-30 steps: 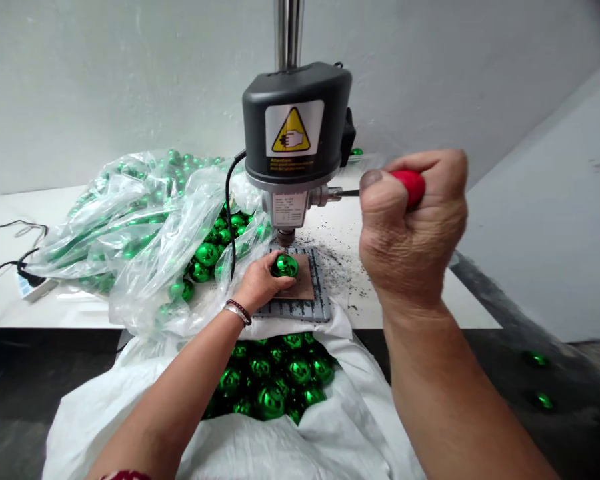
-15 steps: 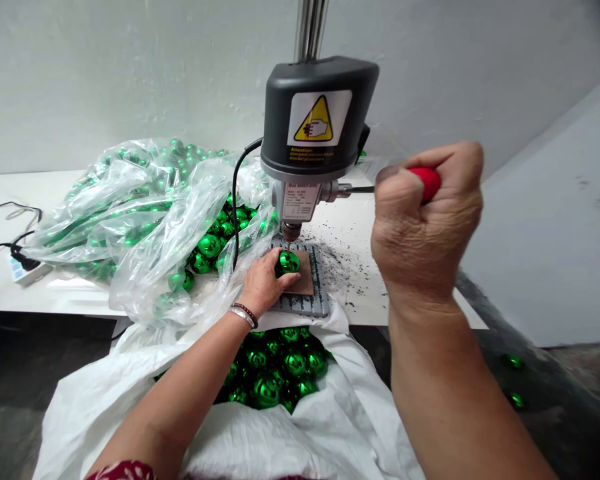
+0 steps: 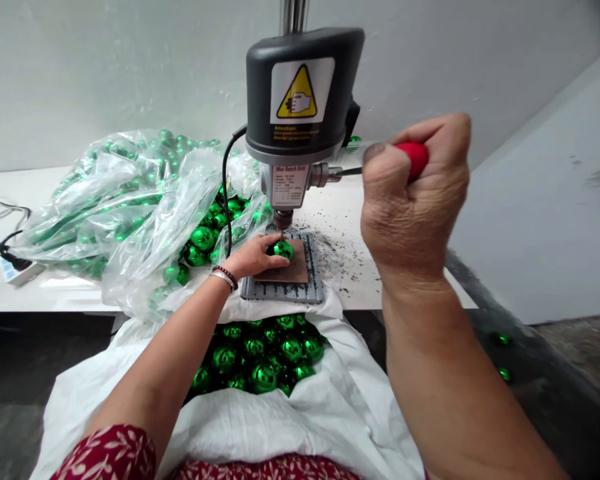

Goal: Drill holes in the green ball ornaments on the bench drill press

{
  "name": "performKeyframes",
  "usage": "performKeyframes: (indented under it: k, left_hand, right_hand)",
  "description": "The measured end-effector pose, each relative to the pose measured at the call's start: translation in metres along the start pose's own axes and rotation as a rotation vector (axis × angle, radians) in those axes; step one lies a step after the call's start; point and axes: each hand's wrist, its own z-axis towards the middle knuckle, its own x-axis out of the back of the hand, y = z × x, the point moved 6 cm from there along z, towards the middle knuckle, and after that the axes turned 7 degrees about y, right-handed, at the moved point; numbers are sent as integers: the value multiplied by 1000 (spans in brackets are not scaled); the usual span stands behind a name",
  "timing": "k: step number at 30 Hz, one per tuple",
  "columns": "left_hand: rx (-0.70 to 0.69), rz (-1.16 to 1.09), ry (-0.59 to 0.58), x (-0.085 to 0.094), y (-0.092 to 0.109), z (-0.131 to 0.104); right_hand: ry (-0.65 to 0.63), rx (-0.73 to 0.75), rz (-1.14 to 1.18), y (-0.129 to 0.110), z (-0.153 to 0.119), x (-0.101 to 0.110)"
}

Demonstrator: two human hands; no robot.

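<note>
Your left hand [image 3: 254,257] holds one green ball [image 3: 283,251], thumb on the near side, fingers toward the far side. Ball is over the brown board [image 3: 296,271] on the grey base plate [image 3: 280,292], directly beneath the drill bit [image 3: 281,235] (whether the tip touches, cannot tell). Your right hand [image 3: 417,200] is wrapped round the red knob [image 3: 416,159], right of the bench drill [image 3: 303,143]. Dark chips [image 3: 337,251] lie scattered on the worktop [image 3: 370,293], right of the plate. Left: clear plastic bag [image 3: 145,243] of similar balls. Near: open white sack [image 3: 360,400] with many shiny balls [image 3: 264,376] inside.
</note>
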Motion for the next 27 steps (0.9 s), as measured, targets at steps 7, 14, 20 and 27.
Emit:
performKeyframes:
  k: [7, 14, 20, 27]
  left_hand:
    - [16, 188, -60, 1, -2, -3]
    - [-53, 335, 181, -11, 3, -23]
    - [-26, 337, 256, -19, -1, -30]
    - [-4, 310, 251, -19, -4, -28]
  right_hand:
    - [-20, -7, 18, -1, 0, -1]
    - [16, 42, 26, -1, -2, 0]
    - [37, 133, -104, -2, -2, 3]
    - [6, 170, -170, -2, -3, 6]
